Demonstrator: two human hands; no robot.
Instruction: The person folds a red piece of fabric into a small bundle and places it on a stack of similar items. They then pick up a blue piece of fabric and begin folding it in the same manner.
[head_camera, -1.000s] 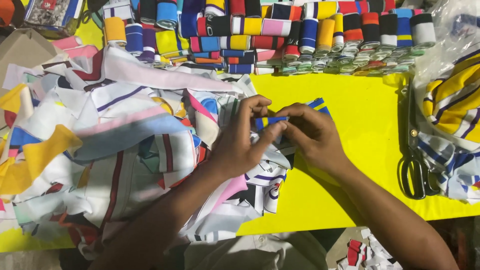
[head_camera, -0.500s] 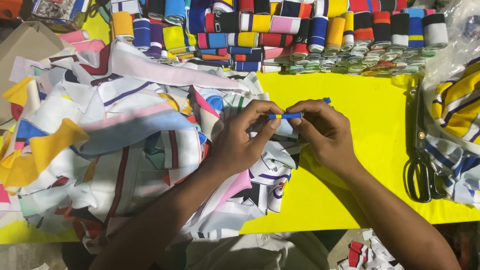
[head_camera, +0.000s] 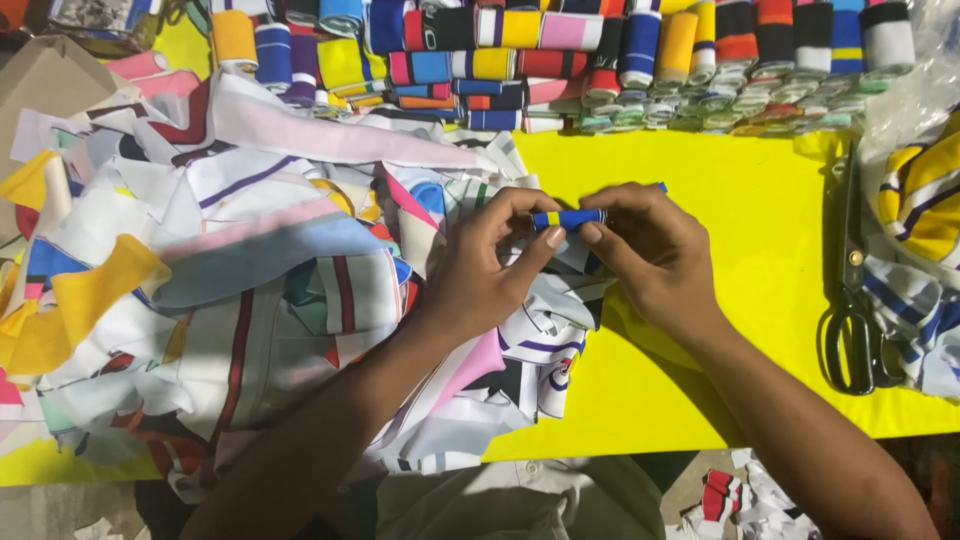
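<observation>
Both hands meet over the middle of a yellow table (head_camera: 760, 220). My left hand (head_camera: 490, 265) and my right hand (head_camera: 650, 250) pinch a small roll of blue fabric with a yellow band (head_camera: 568, 217) between thumbs and fingertips, holding it level. The roll is tight and short, about a finger long. Under my left hand lies a big loose heap of cut fabric pieces (head_camera: 250, 290) in white, pink, yellow and blue.
Rows of rolled striped fabric (head_camera: 600, 50) line the far edge. Black scissors (head_camera: 850, 310) lie at the right, beside a clear bag of striped cloth (head_camera: 920, 200). A cardboard piece (head_camera: 40, 80) sits at the far left. Scraps (head_camera: 740, 500) lie below the table edge.
The flat strip between my fingers has been wound into a tight little roll. Both hands stayed over the same spot, fingers drawing closer together.
</observation>
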